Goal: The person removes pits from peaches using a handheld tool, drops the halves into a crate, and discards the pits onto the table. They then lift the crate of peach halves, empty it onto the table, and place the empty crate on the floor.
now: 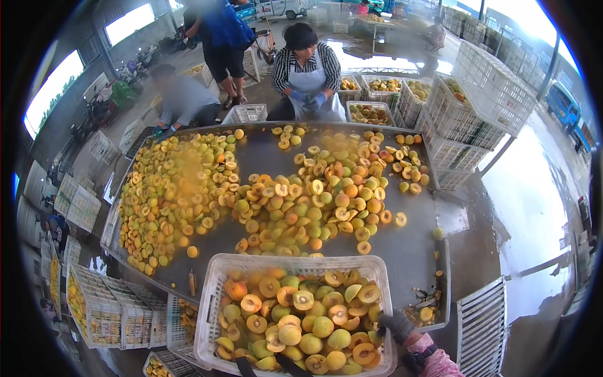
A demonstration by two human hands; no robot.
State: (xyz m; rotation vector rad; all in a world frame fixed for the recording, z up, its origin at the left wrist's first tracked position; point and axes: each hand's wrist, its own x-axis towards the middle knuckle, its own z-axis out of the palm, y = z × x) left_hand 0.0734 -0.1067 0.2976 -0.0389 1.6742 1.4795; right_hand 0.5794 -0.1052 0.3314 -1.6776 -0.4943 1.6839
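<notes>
A white plastic crate point(296, 262) stands close in front of me at the near edge of a metal table point(414, 278). It is heaped with whole and halved yellow-green stone fruit point(311, 343), several halves showing their hollows. My right hand point(398, 326), in a dark grey glove under a pink sleeve, grips the crate's right wall; its fingertips are partly hidden by the wall. My left hand is out of view. Two black straps point(246, 366) hang over the crate's near side. Beyond the crate, loose fruit halves point(292, 212) cover the table's middle.
A larger fruit pile point(174, 188) covers the table's left side. A wooden-handled tool point(192, 282) lies near the front edge. Across the table sits a person in a white apron point(308, 80); another crouches at far left point(183, 101). Crates point(464, 127) are stacked at right and fruit-filled crates point(113, 306) at left.
</notes>
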